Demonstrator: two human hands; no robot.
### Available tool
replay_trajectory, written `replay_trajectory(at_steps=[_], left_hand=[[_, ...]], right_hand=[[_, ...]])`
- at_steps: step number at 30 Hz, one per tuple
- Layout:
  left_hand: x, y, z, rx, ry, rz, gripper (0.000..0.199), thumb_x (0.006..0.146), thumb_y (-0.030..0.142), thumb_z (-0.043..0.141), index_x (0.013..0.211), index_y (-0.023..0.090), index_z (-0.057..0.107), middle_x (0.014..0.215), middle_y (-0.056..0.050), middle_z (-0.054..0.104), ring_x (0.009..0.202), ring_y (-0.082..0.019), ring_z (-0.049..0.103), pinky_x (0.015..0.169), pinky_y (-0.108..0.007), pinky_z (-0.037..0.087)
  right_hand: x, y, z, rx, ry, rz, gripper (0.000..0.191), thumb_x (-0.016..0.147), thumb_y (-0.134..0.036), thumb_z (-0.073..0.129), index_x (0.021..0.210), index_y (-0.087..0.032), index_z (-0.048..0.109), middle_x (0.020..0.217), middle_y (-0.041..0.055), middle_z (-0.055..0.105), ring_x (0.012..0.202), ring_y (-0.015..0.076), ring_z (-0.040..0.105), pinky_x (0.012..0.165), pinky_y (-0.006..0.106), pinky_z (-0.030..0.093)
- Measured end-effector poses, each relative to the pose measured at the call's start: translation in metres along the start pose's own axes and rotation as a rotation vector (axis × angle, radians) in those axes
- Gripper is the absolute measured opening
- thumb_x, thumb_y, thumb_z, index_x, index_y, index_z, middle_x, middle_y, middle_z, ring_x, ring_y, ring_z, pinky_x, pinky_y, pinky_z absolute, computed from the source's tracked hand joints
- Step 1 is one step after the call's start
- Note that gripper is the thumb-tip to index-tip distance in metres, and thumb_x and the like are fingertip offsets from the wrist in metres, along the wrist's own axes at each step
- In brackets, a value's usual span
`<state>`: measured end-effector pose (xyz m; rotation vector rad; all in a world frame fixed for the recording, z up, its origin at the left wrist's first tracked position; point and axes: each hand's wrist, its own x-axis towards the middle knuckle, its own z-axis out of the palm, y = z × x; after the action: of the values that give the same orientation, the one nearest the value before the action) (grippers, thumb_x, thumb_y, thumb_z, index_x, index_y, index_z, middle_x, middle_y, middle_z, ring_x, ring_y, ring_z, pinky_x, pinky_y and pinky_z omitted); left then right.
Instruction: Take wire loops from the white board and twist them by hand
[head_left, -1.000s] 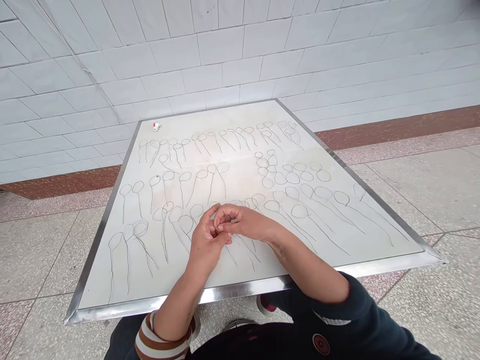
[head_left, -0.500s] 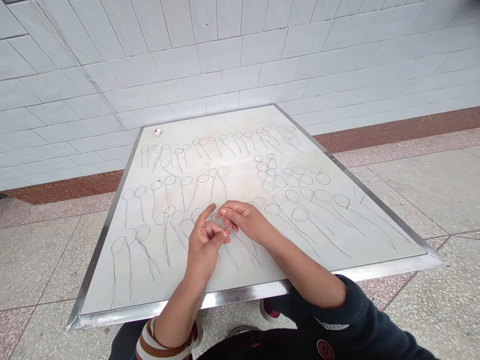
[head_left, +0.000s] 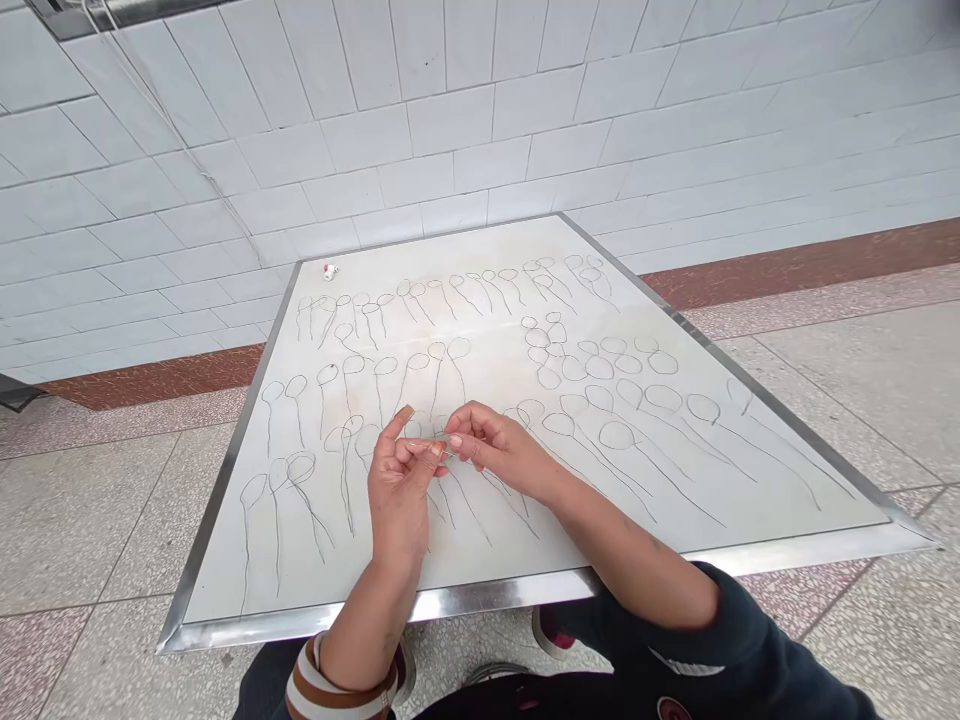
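My left hand is over the near middle of the table, thumb and a finger pinched together on a thin wire, the index finger raised. Touching the same spot from the right, my right hand pinches the wire between thumb and fingertips. Only a short bit of it shows; the fingers hide the rest. Beneath and around both hands lie many thin dark wires, each bent into a loop with a long tail, such as the looped wire on the right.
The white table has a metal rim. Closed wire rings lie right of centre, with rows of looped wires around them. A small red and white object sits at the far left corner. Behind is a tiled wall.
My right hand's fingertips have come down and in to meet my left fingertips, and both now pinch at one spot. The view has shifted slightly, moving the table right.
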<state>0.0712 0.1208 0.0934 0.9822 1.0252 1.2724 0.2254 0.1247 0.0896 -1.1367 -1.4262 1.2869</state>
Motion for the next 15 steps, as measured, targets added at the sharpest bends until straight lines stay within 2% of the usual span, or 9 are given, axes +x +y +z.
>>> replay_trajectory(at_steps=[3,8,11,15], left_hand=[[0.002,0.002,-0.001,-0.055,0.044,0.03,0.055,0.079,0.023,0.072,0.131,0.021,0.053,0.073,0.003,0.063,0.08,-0.013,0.061,0.069,-0.024,0.049],[0.002,0.008,-0.004,-0.091,-0.028,-0.03,0.058,0.079,0.024,0.072,0.133,0.022,0.05,0.079,0.002,0.066,0.082,-0.014,0.064,0.072,-0.028,0.051],[0.002,0.012,-0.005,-0.061,-0.055,-0.026,0.061,0.081,0.025,0.07,0.137,0.022,0.047,0.084,0.0,0.069,0.084,-0.016,0.065,0.076,-0.031,0.052],[0.004,0.015,-0.008,0.042,-0.048,0.018,0.062,0.082,0.027,0.069,0.138,0.021,0.045,0.077,0.002,0.067,0.077,-0.014,0.064,0.082,-0.033,0.051]], right_hand=[[-0.001,0.005,0.007,-0.063,0.03,0.006,0.02,0.087,-0.042,0.062,0.085,-0.022,0.057,0.078,-0.0024,0.057,0.067,0.011,0.049,0.059,0.024,0.04],[-0.002,0.006,0.015,-0.025,0.079,-0.002,0.019,0.089,-0.039,0.058,0.079,-0.022,0.057,0.073,-0.0026,0.054,0.065,0.0114,0.048,0.058,0.024,0.039],[-0.002,0.003,0.018,0.018,0.091,0.014,0.022,0.088,-0.042,0.059,0.08,-0.022,0.056,0.073,-0.0027,0.054,0.062,0.0109,0.045,0.056,0.024,0.039],[-0.003,0.004,0.023,0.011,0.093,0.001,0.022,0.089,-0.043,0.058,0.081,-0.022,0.056,0.073,-0.0024,0.057,0.06,0.0109,0.046,0.056,0.024,0.04]])
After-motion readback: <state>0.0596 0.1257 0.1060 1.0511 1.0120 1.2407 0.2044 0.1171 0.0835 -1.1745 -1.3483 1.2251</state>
